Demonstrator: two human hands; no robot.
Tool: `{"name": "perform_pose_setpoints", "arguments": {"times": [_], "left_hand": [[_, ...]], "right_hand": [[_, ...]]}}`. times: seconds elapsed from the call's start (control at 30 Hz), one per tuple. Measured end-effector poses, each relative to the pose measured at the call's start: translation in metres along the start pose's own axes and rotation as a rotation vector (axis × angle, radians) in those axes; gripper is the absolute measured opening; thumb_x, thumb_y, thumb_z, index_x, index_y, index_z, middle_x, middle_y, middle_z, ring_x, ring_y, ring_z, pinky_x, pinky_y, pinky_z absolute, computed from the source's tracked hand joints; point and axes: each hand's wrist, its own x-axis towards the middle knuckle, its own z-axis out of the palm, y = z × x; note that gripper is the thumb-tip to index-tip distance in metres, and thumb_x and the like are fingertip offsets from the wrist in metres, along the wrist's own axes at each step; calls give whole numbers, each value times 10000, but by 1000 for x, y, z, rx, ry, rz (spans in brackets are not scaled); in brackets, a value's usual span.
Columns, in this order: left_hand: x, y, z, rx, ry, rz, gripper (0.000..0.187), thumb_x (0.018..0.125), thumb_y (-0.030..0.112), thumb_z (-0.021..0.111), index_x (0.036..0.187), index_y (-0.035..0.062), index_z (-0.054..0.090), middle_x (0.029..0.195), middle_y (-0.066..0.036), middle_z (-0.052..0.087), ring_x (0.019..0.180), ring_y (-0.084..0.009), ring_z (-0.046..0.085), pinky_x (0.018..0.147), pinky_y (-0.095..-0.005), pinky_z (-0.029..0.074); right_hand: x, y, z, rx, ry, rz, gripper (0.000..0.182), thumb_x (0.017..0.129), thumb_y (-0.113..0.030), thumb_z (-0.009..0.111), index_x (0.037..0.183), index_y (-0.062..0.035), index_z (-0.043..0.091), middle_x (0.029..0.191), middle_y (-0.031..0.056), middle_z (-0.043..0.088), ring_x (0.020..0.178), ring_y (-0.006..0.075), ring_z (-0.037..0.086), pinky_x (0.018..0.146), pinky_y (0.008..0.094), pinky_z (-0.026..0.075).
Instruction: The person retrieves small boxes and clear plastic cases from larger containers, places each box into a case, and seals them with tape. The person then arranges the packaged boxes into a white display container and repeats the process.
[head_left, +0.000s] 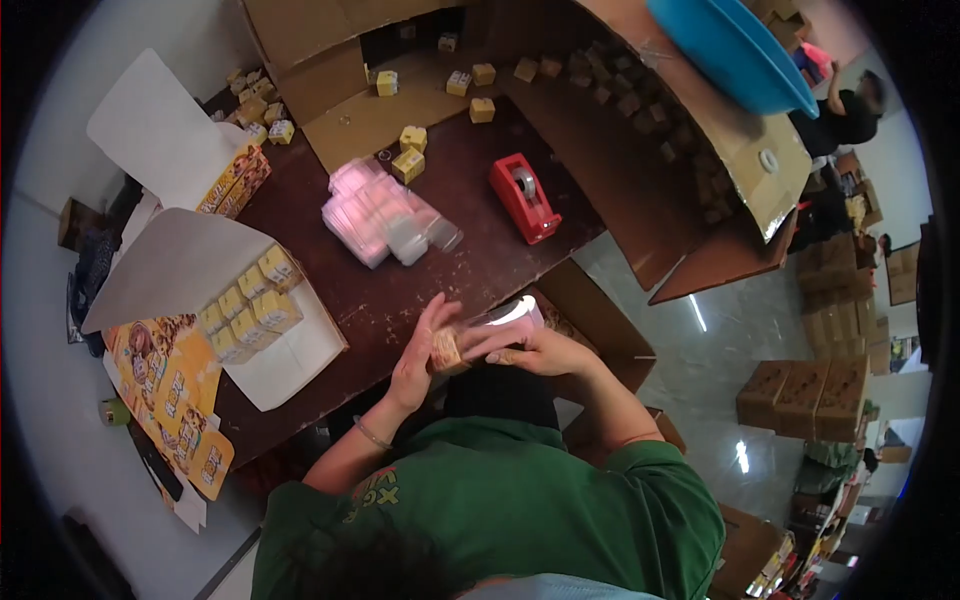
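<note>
My left hand is in front of my body at the table's near edge, its fingers raised and curved around a small yellow-and-brown printed box. From the other side my right hand reaches in, with fingers stretched toward that box and a shiny clear plastic sleeve at its fingers. Both hands are slightly blurred by motion. Beyond them, a pile of clear, pinkish plastic sleeves lies on the dark red table. A red tape dispenser stands to its right.
At left, an open white-lined display carton holds rows of small yellow boxes. Loose small boxes lie toward the back, by a large open cardboard carton. A blue basin sits upper right. Another person stands beyond.
</note>
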Motion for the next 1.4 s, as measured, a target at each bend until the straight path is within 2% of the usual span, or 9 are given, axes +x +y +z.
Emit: {"name": "perform_pose_setpoints", "arguments": {"times": [0.13, 0.27, 0.4, 0.47, 0.63, 0.9, 1.0, 1.23, 1.4], "left_hand": [[30, 15, -51, -14, -476, -494, 816, 871, 150, 725, 1521, 19, 250, 1334, -101, 548, 1240, -171, 513, 1054, -300, 394], [59, -12, -68, 668, 152, 103, 536, 769, 35, 788, 1205, 37, 476, 1174, -126, 609, 1129, -204, 590, 994, -337, 455], [60, -18, -64, 797, 231, 151, 595, 758, 94, 814, 1239, 47, 468, 1180, -145, 624, 1115, -273, 628, 966, -368, 485], [59, -25, -69, 785, 235, 127, 596, 762, 114, 814, 1248, 51, 476, 1205, -141, 613, 1130, -288, 622, 973, -373, 486], [60, -25, -73, 826, 219, 111, 614, 746, 84, 783, 1279, 53, 480, 1258, -148, 579, 1196, -324, 574, 1009, -386, 459], [59, -25, -72, 802, 194, 166, 617, 730, 84, 789, 1266, 55, 483, 1234, -163, 583, 1176, -363, 572, 998, -399, 461], [59, -24, -70, 849, 183, 206, 616, 744, 86, 826, 1258, 40, 491, 1212, -149, 629, 1147, -274, 616, 978, -369, 477], [55, -22, -68, 860, 101, 241, 590, 736, 119, 824, 1224, 59, 497, 1178, -162, 637, 1109, -357, 624, 936, -397, 501], [51, -21, -68, 888, 96, 236, 583, 743, 131, 827, 1215, 59, 492, 1182, -156, 635, 1127, -342, 620, 952, -392, 488]], "right_hand": [[35, -17, -37, -238, -279, -64, 232, 892, -135, 695, 1109, -53, 707, 1129, 117, 696, 1111, 275, 628, 949, 376, 490], [113, -25, -125, -456, 215, -129, 261, 874, -120, 710, 1111, -15, 678, 1096, 143, 676, 1035, 236, 640, 890, 341, 505], [234, 27, -266, -1116, 580, -41, 457, 835, -181, 684, 1262, -47, 596, 1205, 187, 628, 1123, 389, 575, 964, 431, 469], [284, 36, -298, -1286, 641, -125, 508, 846, -196, 665, 1315, -43, 545, 1238, 193, 600, 1135, 389, 552, 991, 421, 453], [351, 86, -342, -1568, 584, 338, 575, 821, -183, 671, 1343, -7, 504, 1220, 218, 597, 1143, 376, 558, 979, 432, 463], [223, 8, -208, -943, 650, 30, 633, 728, -197, 782, 1279, 29, 567, 1176, 211, 614, 1071, 355, 613, 899, 414, 499], [163, 24, -134, -821, 749, -50, 608, 730, -174, 808, 1258, 26, 584, 1145, 202, 618, 1049, 357, 614, 896, 398, 500], [90, 97, -25, -880, 1075, 78, 732, 710, -204, 847, 1313, -25, 473, 1168, 181, 544, 1054, 378, 575, 871, 434, 497], [56, 66, -53, -1067, 556, -41, 818, 758, -258, 801, 1436, -50, 392, 1420, 185, 428, 1327, 346, 400, 1083, 466, 357]]}}
